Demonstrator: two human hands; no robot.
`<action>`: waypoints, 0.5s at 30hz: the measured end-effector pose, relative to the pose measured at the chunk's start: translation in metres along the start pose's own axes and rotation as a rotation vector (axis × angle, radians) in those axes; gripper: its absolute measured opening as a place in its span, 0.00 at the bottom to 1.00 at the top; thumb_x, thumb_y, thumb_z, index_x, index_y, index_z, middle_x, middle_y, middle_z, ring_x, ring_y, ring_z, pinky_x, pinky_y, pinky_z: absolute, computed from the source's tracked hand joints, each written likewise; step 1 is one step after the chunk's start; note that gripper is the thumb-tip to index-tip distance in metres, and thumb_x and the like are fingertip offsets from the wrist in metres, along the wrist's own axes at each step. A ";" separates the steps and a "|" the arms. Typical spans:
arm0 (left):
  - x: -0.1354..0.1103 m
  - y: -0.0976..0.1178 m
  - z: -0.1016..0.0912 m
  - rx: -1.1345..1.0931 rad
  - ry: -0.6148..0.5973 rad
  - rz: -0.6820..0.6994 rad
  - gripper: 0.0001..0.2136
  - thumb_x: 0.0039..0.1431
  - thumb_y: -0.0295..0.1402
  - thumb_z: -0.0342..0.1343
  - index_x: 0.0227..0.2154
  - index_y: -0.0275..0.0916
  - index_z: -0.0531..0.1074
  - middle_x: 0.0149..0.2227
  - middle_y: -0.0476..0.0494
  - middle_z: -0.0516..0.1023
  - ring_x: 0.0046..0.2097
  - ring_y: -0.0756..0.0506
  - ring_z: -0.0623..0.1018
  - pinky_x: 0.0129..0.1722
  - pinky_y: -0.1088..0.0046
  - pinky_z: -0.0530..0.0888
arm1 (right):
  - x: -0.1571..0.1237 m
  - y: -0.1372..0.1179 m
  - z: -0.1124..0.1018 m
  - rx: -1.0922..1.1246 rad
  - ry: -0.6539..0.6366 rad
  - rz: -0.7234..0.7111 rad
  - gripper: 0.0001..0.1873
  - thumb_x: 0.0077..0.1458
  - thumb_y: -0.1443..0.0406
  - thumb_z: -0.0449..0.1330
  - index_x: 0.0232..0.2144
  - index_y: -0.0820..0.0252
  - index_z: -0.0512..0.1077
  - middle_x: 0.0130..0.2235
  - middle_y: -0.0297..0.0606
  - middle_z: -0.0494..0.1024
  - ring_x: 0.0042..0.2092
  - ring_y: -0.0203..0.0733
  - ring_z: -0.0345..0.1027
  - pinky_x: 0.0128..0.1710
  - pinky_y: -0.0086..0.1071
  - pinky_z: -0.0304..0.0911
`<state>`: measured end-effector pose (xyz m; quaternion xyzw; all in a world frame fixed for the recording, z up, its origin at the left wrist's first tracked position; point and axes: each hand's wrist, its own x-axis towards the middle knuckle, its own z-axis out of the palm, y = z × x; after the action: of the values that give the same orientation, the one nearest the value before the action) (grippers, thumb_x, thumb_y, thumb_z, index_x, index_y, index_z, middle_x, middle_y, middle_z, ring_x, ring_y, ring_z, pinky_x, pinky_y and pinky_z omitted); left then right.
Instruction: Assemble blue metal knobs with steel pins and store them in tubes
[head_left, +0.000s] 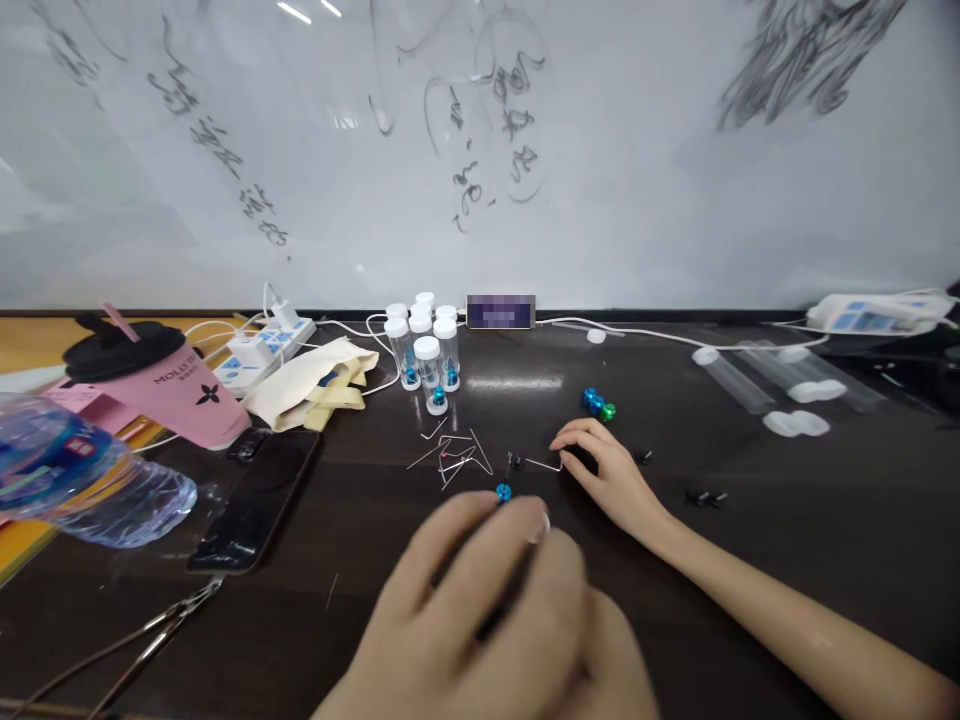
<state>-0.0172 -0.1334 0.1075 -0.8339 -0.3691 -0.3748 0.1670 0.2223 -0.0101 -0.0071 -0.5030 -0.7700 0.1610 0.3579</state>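
Dark tabletop [360, 560] under a scribbled whiteboard [480, 150]. Lower centre, close to the lens: left hand [487, 600], fingers curled in toward the thumb, tips just beside a small blue bead [503, 492]; impossible to tell whether pinching it or only touching. Right of centre: right hand [607, 470], palm down, fingertips pressed at the end of a bent wire [544, 464], grip unclear. Hands near each other, not touching. Left of that wire, a scatter of loose wires [457, 455]; behind, white-capped vials [427, 350]; blue and green beads [598, 403] just beyond the right hand. Far left, pink cup [161, 385] and water bottle [82, 480]. Probably best: wire kept flat and still, bead taken with a light, slow pinch, being likely to roll on the smooth top.
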 end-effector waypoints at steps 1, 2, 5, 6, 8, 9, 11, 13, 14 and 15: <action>0.003 -0.008 0.002 0.036 -0.050 0.079 0.10 0.59 0.24 0.52 0.38 0.44 0.74 0.39 0.46 0.79 0.47 0.40 0.75 0.50 0.59 0.74 | 0.000 0.000 0.000 0.008 0.002 -0.001 0.08 0.58 0.67 0.54 0.35 0.54 0.73 0.43 0.39 0.71 0.46 0.46 0.69 0.50 0.43 0.63; 0.003 -0.016 0.005 0.063 -0.067 0.097 0.09 0.60 0.26 0.51 0.39 0.42 0.74 0.41 0.43 0.79 0.46 0.39 0.75 0.48 0.57 0.74 | 0.000 -0.001 0.000 0.016 0.005 -0.002 0.08 0.59 0.67 0.54 0.35 0.54 0.73 0.43 0.39 0.72 0.46 0.46 0.69 0.49 0.43 0.63; -0.007 -0.042 0.016 0.146 -0.190 0.025 0.08 0.59 0.25 0.52 0.39 0.36 0.74 0.40 0.39 0.78 0.47 0.36 0.74 0.46 0.55 0.72 | 0.000 -0.003 -0.002 0.045 0.023 0.007 0.09 0.61 0.66 0.53 0.36 0.54 0.73 0.42 0.39 0.73 0.46 0.46 0.68 0.48 0.42 0.63; -0.010 -0.050 0.020 0.147 -0.206 0.015 0.06 0.60 0.24 0.52 0.36 0.36 0.74 0.37 0.40 0.78 0.46 0.37 0.74 0.45 0.57 0.72 | 0.000 -0.004 -0.002 0.053 0.029 0.013 0.09 0.62 0.65 0.52 0.36 0.54 0.73 0.42 0.39 0.73 0.46 0.46 0.69 0.48 0.42 0.63; -0.013 -0.065 0.028 0.145 -0.245 -0.015 0.07 0.62 0.26 0.51 0.31 0.37 0.73 0.32 0.42 0.76 0.43 0.38 0.74 0.42 0.60 0.72 | -0.001 -0.006 -0.003 0.068 0.038 0.028 0.10 0.63 0.64 0.51 0.37 0.55 0.73 0.42 0.39 0.74 0.45 0.46 0.69 0.47 0.41 0.62; -0.013 -0.073 0.032 0.150 -0.277 -0.025 0.09 0.63 0.26 0.50 0.29 0.37 0.73 0.31 0.42 0.76 0.41 0.39 0.74 0.40 0.61 0.72 | -0.001 -0.007 -0.004 0.074 0.039 0.037 0.10 0.64 0.63 0.51 0.38 0.54 0.73 0.41 0.39 0.74 0.45 0.46 0.69 0.47 0.41 0.62; -0.009 -0.089 0.042 0.192 -0.389 -0.049 0.10 0.63 0.27 0.49 0.29 0.36 0.72 0.31 0.41 0.75 0.39 0.39 0.73 0.36 0.62 0.71 | -0.002 -0.008 -0.005 0.082 0.037 0.056 0.11 0.64 0.62 0.52 0.39 0.54 0.74 0.40 0.39 0.75 0.43 0.46 0.69 0.45 0.40 0.62; -0.004 -0.105 0.055 0.198 -0.504 -0.059 0.09 0.62 0.25 0.49 0.29 0.36 0.72 0.32 0.40 0.75 0.39 0.39 0.73 0.36 0.63 0.70 | -0.003 -0.008 -0.005 0.091 0.031 0.078 0.11 0.64 0.62 0.52 0.40 0.54 0.74 0.36 0.37 0.75 0.38 0.44 0.70 0.42 0.38 0.63; -0.002 -0.112 0.063 0.172 -0.555 -0.071 0.09 0.62 0.24 0.49 0.29 0.36 0.72 0.33 0.41 0.76 0.38 0.40 0.73 0.36 0.63 0.70 | -0.003 -0.008 -0.005 0.098 0.029 0.091 0.11 0.64 0.62 0.51 0.40 0.55 0.74 0.34 0.36 0.75 0.35 0.42 0.69 0.39 0.36 0.63; -0.001 -0.118 0.070 0.152 -0.600 -0.076 0.09 0.61 0.23 0.49 0.29 0.37 0.72 0.33 0.41 0.76 0.38 0.40 0.73 0.36 0.64 0.70 | -0.004 -0.008 -0.005 0.107 0.028 0.104 0.12 0.64 0.62 0.51 0.40 0.55 0.74 0.33 0.35 0.74 0.31 0.40 0.68 0.36 0.35 0.63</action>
<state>-0.0699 -0.0159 0.0603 -0.8781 -0.4597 -0.0895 0.0984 0.2210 -0.0176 -0.0002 -0.5246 -0.7281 0.2134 0.3861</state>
